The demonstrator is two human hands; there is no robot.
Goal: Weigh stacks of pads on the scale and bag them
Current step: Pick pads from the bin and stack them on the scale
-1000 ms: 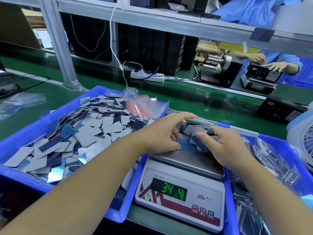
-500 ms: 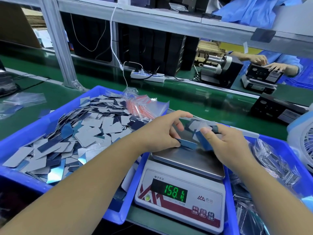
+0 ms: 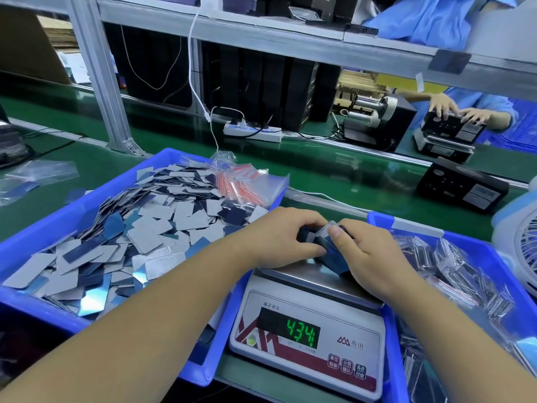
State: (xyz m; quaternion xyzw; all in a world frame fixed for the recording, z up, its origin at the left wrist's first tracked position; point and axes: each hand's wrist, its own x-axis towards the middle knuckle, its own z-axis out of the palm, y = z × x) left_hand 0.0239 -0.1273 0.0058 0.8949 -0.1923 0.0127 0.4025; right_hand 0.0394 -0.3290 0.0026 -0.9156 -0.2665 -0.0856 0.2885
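A white digital scale with a steel pan stands between two blue bins, its green display reading 43.4. My left hand and my right hand meet over the pan, both gripping one bunch of blue and grey pads that rests on the pan's far side. My fingers hide most of the bunch. A large heap of loose pads fills the left blue bin. Empty clear zip bags with red strips lie at that bin's far corner.
The right blue bin holds several filled clear bags. A white fan stands at the far right. Beyond the bins runs a green conveyor belt with a black box. A person in blue works opposite.
Both hands have closed in together around the pads on the pan, gathering them into one bunch. The display went from 34.4 to 158.1 to 43.4.
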